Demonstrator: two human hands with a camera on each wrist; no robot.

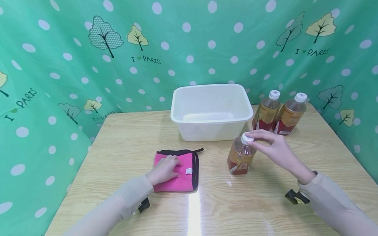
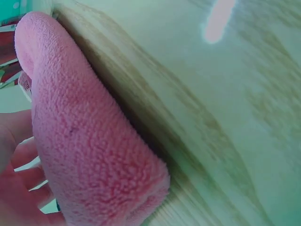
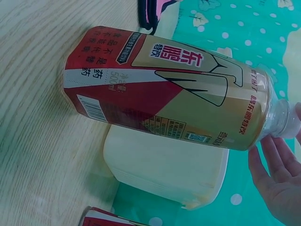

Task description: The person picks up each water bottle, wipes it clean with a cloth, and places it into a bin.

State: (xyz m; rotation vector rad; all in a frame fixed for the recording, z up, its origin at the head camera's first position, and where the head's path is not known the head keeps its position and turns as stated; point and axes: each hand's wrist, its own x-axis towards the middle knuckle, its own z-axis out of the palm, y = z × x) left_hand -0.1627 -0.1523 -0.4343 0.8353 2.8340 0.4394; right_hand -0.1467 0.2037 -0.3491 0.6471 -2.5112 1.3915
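Observation:
My left hand point(image 1: 165, 169) rests on a folded pink towel point(image 1: 185, 182) with black edging, its fingers spread over the fabric. Close up in the left wrist view, the fleecy pink towel point(image 2: 94, 132) has the fingers point(image 2: 28, 176) against its far side. With thumb and fingertips, my right hand point(image 1: 272, 148) pinches the white cap of a drink bottle point(image 1: 240, 158). This bottle has a gold and red label and amber liquid. Seen from the right wrist, the bottle point(image 3: 164, 89) fills the middle, and the fingers point(image 3: 268, 165) are at its neck and cap.
A white plastic tub point(image 1: 211, 131) stands at the back of the wooden table point(image 1: 127, 141). Two similar drink bottles point(image 1: 265, 112) are side by side to its right. A green dotted curtain point(image 1: 189, 38) surrounds the table's back and sides.

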